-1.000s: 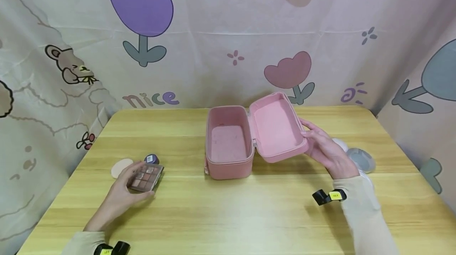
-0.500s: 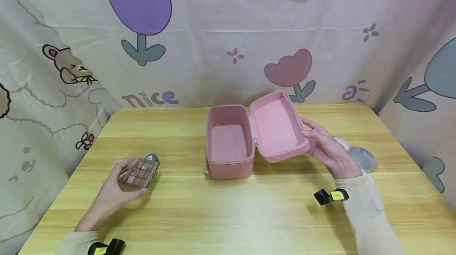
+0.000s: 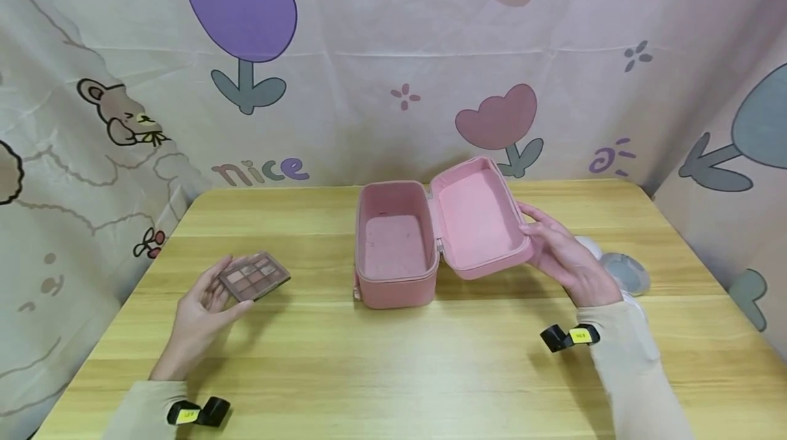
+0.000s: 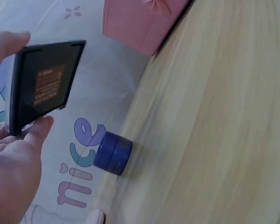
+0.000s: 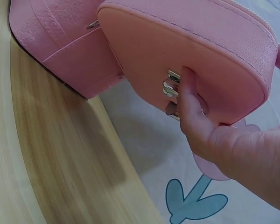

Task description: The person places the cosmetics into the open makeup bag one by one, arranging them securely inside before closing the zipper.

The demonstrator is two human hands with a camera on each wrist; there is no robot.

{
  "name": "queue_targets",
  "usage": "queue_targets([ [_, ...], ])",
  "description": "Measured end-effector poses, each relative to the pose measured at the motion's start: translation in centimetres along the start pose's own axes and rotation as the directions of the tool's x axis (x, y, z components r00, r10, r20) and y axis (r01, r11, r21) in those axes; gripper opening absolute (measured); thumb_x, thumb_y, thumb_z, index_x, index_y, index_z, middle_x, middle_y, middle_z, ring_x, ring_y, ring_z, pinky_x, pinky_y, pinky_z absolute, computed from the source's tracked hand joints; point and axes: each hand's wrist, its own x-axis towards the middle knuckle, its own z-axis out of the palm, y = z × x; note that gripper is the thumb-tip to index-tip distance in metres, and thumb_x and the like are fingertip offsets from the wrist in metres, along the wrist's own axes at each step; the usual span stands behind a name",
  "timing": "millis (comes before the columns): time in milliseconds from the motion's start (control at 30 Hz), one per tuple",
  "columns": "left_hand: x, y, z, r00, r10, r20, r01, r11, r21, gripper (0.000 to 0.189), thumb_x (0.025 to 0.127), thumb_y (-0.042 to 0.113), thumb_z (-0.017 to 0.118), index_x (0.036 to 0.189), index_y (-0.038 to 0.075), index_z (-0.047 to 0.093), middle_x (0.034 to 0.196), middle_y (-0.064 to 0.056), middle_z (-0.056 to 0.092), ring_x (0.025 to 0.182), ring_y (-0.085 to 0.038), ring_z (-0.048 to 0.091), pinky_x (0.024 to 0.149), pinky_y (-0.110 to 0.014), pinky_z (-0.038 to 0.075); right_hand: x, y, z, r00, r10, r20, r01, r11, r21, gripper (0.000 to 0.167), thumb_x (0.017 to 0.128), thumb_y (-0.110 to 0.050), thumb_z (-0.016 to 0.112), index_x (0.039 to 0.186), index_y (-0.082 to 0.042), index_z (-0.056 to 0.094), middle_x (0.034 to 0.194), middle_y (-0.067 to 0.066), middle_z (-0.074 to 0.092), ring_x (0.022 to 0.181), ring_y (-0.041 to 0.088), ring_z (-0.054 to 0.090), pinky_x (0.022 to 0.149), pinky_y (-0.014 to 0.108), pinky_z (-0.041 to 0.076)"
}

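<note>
With hands well apart: pinching rectangular, dark-framed makeup palette [image 3: 255, 277] by its edges in left hand [image 3: 199, 320], above wooden table [image 3: 393, 372], left of pink leather-look box [image 3: 396, 294]; gripping pink hinged lid [image 3: 479, 218] in right hand [image 3: 568, 266], presumably to steady it open.

Leather-look case [image 3: 396, 294], smooth plastic makeup palette [image 3: 255, 277]
</note>
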Motion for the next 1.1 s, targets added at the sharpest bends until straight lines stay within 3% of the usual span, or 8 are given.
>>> queue_targets([
  [200,0.4,0.3,0.7,1.0,0.019,0.006,-0.019,1.0,0.0,0.073,0.077,-0.024,0.061,0.143,0.0,0.041,0.131,0.009,0.053,0.122,0.004,0.046,0.098,-0.014,0.033,-0.1,0.0,0.0,1.0,0.01,0.0,-0.01,1.0,0.012,0.046,0.099,0.003,0.039,0.143,-0.01,0.031,0.129,0.01,0.053,0.106,0.023,0.06,0.09,0.034,0.049],
  [400,0.9,0.4,1.5,0.997,0.083,0.001,-0.083,0.996,-0.024,0.07,0.074,-0.028,0.059,0.133,0.009,0.056,0.13,0.003,0.054,0.119,-0.003,0.051,0.097,-0.015,0.035,0.2,0.0,0.5,0.998,0.001,-0.065,-0.006,0.997,-0.077,0.047,0.096,0.003,0.044,0.14,-0.007,0.029,0.126,0.01,0.053,0.106,0.022,0.059,0.09,0.034,0.05],
  [567,2.0,0.5,2.6,0.989,0.147,0.027,-0.145,0.988,-0.042,0.069,0.072,-0.03,0.058,0.135,-0.003,0.051,0.13,-0.002,0.055,0.118,-0.007,0.052,0.098,-0.017,0.037,0.2,0.0,0.5,0.998,-0.009,-0.06,0.004,0.996,-0.091,0.044,0.096,0.003,0.043,0.137,-0.008,0.032,0.125,0.01,0.054,0.105,0.022,0.059,0.089,0.033,0.05],
  [733,2.8,0.7,3.7,0.985,0.161,0.063,-0.157,0.985,-0.069,0.07,0.071,-0.03,0.058,0.137,-0.009,0.045,0.133,-0.007,0.052,0.12,-0.009,0.052,0.097,-0.019,0.039,0.1,0.0,0.4,0.999,-0.021,-0.035,0.018,0.997,-0.073,0.039,0.097,0.003,0.043,0.133,-0.01,0.042,0.124,0.011,0.055,0.105,0.022,0.059,0.089,0.034,0.05],
  [967,3.3,0.9,4.8,0.978,0.175,0.11,-0.168,0.984,-0.066,0.074,0.07,-0.029,0.06,0.139,-0.008,0.045,0.135,-0.012,0.046,0.124,-0.009,0.048,0.101,-0.02,0.034,0.1,0.0,0.3,0.999,-0.032,-0.011,0.031,0.996,-0.083,0.038,0.096,0.003,0.042,0.132,-0.011,0.044,0.122,0.01,0.056,0.104,0.021,0.06,0.089,0.032,0.049],
  [1100,3.6,1.2,5.5,0.971,0.192,0.139,-0.179,0.979,-0.098,0.075,0.07,-0.03,0.06,0.14,-0.014,0.038,0.136,-0.014,0.044,0.127,-0.011,0.046,0.103,-0.022,0.033,0.1,0.0,0.2,1.0,-0.029,-0.012,0.028,0.997,-0.078,0.038,0.096,0.003,0.043,0.132,-0.011,0.044,0.122,0.009,0.057,0.103,0.021,0.06,0.089,0.032,0.05],
])
